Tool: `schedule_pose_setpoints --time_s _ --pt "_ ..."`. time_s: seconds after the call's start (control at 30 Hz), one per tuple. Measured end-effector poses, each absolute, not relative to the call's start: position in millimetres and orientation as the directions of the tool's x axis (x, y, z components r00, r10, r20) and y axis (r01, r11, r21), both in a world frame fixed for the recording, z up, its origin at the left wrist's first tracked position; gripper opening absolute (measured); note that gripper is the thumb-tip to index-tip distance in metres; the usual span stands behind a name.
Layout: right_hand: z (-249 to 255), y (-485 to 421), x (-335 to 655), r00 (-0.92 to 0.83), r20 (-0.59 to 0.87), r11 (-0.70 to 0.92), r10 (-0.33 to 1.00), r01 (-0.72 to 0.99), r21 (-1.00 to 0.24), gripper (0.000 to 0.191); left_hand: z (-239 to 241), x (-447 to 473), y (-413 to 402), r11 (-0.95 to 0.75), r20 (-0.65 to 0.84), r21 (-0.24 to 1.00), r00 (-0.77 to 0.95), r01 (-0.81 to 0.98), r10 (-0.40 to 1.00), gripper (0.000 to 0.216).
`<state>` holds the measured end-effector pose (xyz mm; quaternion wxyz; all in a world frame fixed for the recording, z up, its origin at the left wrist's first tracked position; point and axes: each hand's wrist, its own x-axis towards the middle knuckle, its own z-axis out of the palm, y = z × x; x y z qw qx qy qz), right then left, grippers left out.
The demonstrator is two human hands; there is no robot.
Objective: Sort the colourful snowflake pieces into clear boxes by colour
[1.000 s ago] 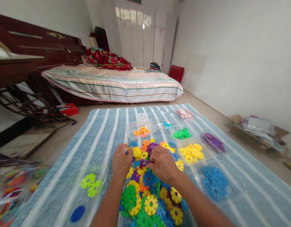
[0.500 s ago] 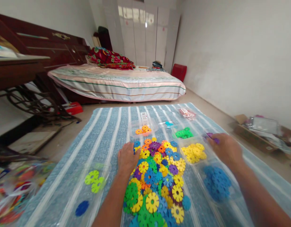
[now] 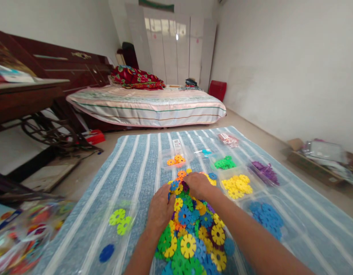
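A pile of mixed flower-shaped plastic discs point(image 3: 188, 244), notched round the edge, lies on the striped cloth before me. My left hand point(image 3: 161, 206) rests at the pile's left edge, thumb apart from the fingers, touching the discs. Over the pile's far part, my right hand point(image 3: 198, 185) reaches in with curled fingers at a dark purple disc point(image 3: 185, 186); its fingertips are partly hidden. Clear boxes on the right hold purple discs point(image 3: 264, 172), yellow discs point(image 3: 236, 186), green discs point(image 3: 225, 163) and blue discs point(image 3: 266, 218). Orange discs point(image 3: 176, 160) lie in a box at the back.
On the left, a clear box holds lime discs point(image 3: 120, 221) and a dark blue disc point(image 3: 107, 253). A light blue piece point(image 3: 206, 152) and a packet point(image 3: 228, 139) lie at the back. A bag of colourful pieces point(image 3: 30, 233) and a cardboard box point(image 3: 322, 164) flank the table.
My right hand has moved left from the box of purple discs to the pile, uncovering that box. My left hand stays at the pile's left edge. The view has tilted up slightly.
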<state>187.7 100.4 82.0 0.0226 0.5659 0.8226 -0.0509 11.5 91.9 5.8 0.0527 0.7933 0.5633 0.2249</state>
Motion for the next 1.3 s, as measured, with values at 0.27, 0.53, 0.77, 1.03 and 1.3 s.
schedule_pose_setpoints --time_s 0.27,0.53,0.77,1.03,1.3 --pt "90 82 196 -0.349 -0.013 0.349 0.937 0.937 -0.026 0.016 -4 8 83 -0.424 0.393 0.354 0.279 0.834 0.876 0.037" --pt "121 60 286 -0.078 0.183 0.088 0.98 0.995 -0.047 0.039 4 10 67 -0.406 0.35 0.343 0.286 0.847 0.892 0.038" --pt "136 51 374 0.362 0.275 -0.394 0.89 0.917 0.067 0.033 11 16 58 -0.39 0.332 0.384 0.269 0.837 0.904 0.038" --pt "116 32 269 -0.137 0.076 0.148 0.988 0.973 -0.174 0.023 12 16 55 -0.377 0.372 0.451 0.214 0.809 0.903 0.035" --pt "80 66 187 -0.333 0.022 0.334 0.943 0.937 -0.099 0.022 16 11 47 -0.363 0.377 0.543 0.167 0.757 0.911 0.031"
